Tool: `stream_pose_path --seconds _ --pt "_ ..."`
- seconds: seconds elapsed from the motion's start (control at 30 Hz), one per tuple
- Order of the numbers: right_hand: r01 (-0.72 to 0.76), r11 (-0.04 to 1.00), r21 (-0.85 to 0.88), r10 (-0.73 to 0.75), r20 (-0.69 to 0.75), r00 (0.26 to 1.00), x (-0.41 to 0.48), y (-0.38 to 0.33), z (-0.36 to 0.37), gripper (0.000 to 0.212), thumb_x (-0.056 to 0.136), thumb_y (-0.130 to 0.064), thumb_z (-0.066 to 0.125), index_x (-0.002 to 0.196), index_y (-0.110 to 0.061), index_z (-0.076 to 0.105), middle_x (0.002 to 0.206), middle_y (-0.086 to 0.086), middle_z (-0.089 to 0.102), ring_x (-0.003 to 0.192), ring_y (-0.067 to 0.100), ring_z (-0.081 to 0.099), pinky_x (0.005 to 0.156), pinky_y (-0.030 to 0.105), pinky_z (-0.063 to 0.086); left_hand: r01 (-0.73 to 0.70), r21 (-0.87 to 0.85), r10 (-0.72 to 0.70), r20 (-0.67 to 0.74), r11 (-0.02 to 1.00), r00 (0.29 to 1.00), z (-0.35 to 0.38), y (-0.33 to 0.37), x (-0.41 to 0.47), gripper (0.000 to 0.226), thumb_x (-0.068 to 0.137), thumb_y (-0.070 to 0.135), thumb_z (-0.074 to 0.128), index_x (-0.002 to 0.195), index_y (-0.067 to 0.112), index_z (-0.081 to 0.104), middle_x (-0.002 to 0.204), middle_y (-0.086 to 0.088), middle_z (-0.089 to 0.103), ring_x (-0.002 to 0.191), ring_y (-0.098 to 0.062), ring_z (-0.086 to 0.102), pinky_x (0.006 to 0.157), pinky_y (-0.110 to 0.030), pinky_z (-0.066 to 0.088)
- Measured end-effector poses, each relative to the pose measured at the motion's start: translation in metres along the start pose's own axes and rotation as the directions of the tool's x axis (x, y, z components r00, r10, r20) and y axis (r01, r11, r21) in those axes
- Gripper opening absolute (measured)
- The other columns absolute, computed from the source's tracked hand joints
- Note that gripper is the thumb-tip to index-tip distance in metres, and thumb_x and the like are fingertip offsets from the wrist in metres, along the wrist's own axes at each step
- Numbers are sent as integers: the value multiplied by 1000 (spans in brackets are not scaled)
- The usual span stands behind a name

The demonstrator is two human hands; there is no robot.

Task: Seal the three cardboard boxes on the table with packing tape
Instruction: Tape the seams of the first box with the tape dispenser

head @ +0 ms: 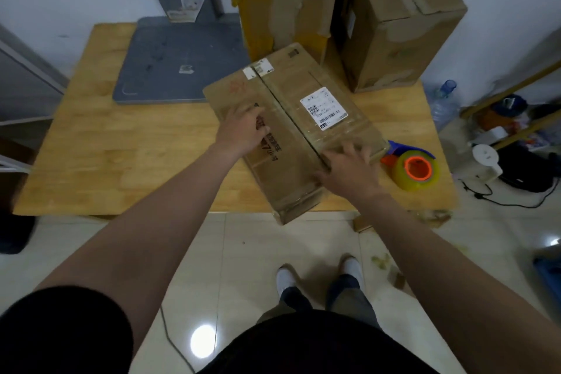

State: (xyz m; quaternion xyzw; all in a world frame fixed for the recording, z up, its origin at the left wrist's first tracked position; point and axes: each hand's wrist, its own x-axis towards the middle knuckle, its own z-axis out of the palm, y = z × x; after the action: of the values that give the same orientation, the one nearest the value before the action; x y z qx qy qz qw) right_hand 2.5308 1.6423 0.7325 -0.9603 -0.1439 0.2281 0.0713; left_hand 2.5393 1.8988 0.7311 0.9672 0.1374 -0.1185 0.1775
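A wooden tabletop is seen from above. At its far right, two tall cardboard boxes are stood side by side: the left tall box, with yellow tape on its torn corner, and the right tall box. A grey platform is laid at the far left. The flat box is set diagonally in front, with its flaps down, a dark seam left along the middle and its near corner past the tabletop's edge. The left grip is pressed on the left flap and the right grip on the right flap, fingers spread and clamped on nothing. A tape dispenser is lain just beside the flat box, at its right.
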Motion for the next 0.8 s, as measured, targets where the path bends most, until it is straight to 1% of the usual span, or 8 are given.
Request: stream_pose_path --seconds 0.1,0.2,0.37,0.43,0.5,0.57,0.67,0.8 --pt "19 999 47 -16 -59 998 2 -13 12 61 91 -61 57 140 -26 49 149 5 31 141 39 15 104 60 39 73 53 -79 122 996 989 13 -17 9 61 107 51 39 162 32 21 172 4 4 157 -31 -7 122 -64 9" --pt "26 997 76 -17 -106 994 8 -16 19 57 94 -58 54 136 -19 53 148 6 34 142 40 15 107 56 39 89 93 -100 131 992 986 23 -23 0 64 107 57 30 164 33 11 172 5 -4 156 -37 -10 123 -62 13" --pt "55 998 10 -53 -147 988 31 -13 10 48 98 -48 47 128 -13 61 143 6 43 141 42 25 111 56 37 170 257 -204 112 951 973 19 -17 -28 68 102 67 30 160 32 28 168 -1 22 148 -45 25 115 -58 31" --pt "35 999 27 -32 -118 992 39 -16 -2 39 100 -37 47 125 -12 62 144 5 41 144 38 23 109 62 37 141 259 -168 87 956 982 14 -15 -40 58 100 64 39 144 31 54 145 -3 55 131 -38 49 107 -51 43" --pt "-26 999 -38 24 -40 999 44 -26 -17 34 97 -24 50 127 -14 60 144 5 40 141 38 26 106 68 34 87 160 -101 81 983 992 11 -21 -48 40 97 57 50 125 36 70 123 3 68 116 -28 60 101 -48 49" --pt "-98 991 -94 104 62 993 43 -42 -29 48 94 -28 52 139 -16 49 151 8 35 142 42 25 105 71 31 106 57 -108 27 993 994 7 -33 -53 35 93 54 55 122 40 69 125 5 67 119 -27 59 105 -52 45" --pt "-133 991 -26 136 180 974 35 -57 -23 69 91 -48 47 153 -21 30 165 11 11 147 52 4 110 72 26 317 7 -313 -136 948 940 -2 -58 -53 64 90 49 66 144 21 48 146 -17 44 136 -42 37 111 -56 35" --pt "-187 981 57 171 206 963 13 -54 2 81 90 -51 58 155 -26 18 162 13 -7 144 58 -12 117 66 14 445 -79 -449 -36 892 893 -8 -83 -48 64 92 42 70 137 0 50 139 -24 40 130 -46 38 101 -52 43"
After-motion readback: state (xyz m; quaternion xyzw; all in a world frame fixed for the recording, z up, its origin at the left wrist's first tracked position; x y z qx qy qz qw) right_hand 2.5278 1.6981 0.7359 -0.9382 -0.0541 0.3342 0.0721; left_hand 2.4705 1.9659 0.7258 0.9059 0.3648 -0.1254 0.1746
